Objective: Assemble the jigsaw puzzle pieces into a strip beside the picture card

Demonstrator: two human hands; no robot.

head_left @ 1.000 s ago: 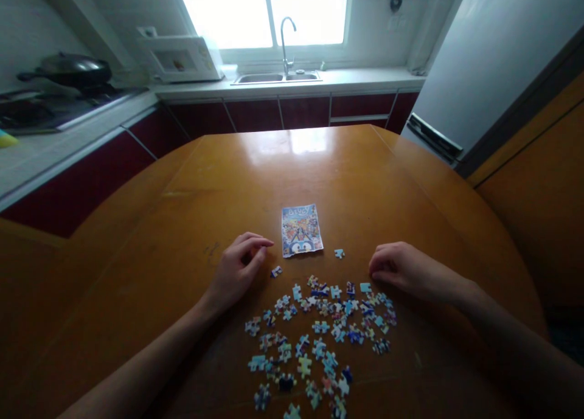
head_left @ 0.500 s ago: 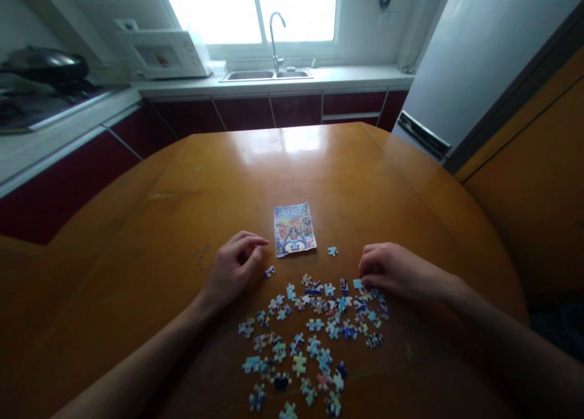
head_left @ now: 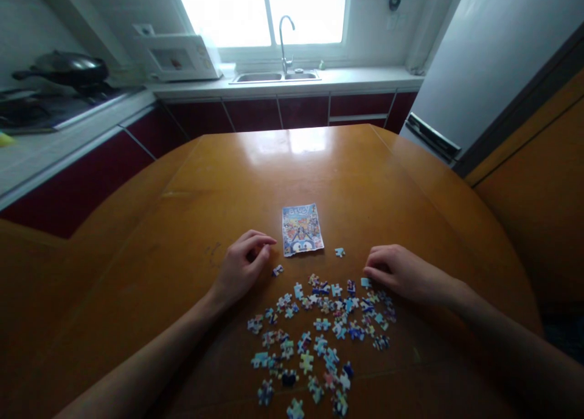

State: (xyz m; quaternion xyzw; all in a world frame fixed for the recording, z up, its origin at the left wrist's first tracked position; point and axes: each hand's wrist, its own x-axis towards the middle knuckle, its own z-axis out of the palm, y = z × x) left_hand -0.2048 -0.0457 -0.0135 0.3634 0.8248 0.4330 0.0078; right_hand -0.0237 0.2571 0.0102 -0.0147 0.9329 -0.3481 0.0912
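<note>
My left hand (head_left: pixel 244 262) rests on the table left of a small picture sheet (head_left: pixel 302 230), its fingers loosely bent and thumb apart, holding nothing. One jigsaw piece (head_left: pixel 277 270) lies just right of its thumb. At the right, my right hand (head_left: pixel 396 269) is curled with its fingertips drawn together; whether anything is between them is hidden. Directly below those fingertips sits a light blue jigsaw piece (head_left: pixel 365 282). Another loose piece (head_left: pixel 340 252) lies between the sheet and my right hand. Many scattered jigsaw pieces (head_left: pixel 322 324) spread over the near part of the table.
The brown wooden table (head_left: pixel 255 182) has angled far corners. Beyond it are a counter with a sink (head_left: pixel 260 77) and faucet, a white microwave (head_left: pixel 182 57), and a stove with a pan (head_left: pixel 68 69) at the left. A refrigerator (head_left: pixel 479 60) stands at the right.
The whole view has shifted so that things appear farther right. My right fingertips have moved slightly away from the light blue piece. My left hand keeps its pose, and the pieces lie as before.
</note>
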